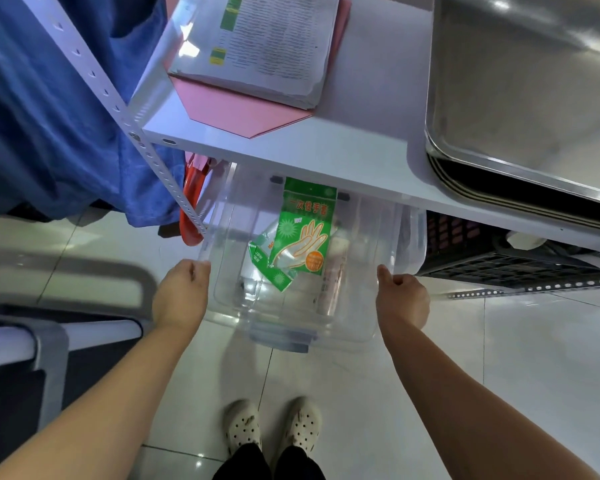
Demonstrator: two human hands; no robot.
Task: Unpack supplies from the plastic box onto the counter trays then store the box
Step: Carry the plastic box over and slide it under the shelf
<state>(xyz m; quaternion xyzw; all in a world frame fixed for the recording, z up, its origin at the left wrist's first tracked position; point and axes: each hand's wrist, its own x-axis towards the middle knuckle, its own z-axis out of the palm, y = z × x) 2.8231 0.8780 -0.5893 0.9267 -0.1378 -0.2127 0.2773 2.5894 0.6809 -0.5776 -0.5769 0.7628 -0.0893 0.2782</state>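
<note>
A clear plastic box [357, 327] hangs in the air, half under the white counter shelf [291, 147]. My left hand [181, 292] grips its left rim and my right hand [400, 299] grips its right rim. Inside lie a green packet of disposable gloves [303, 230], a smaller green packet [269, 265] and a pale tube-shaped pack [333, 271]. Stacked steel trays [520, 81] sit on the counter at the right.
A pile of papers on pink folders [257, 57] lies on the counter's left. A black crate [499, 258] sits under the shelf at the right. Blue cloth [49, 109] hangs at the left by a perforated metal post [142, 150]. A grey chair [49, 341] stands at my left.
</note>
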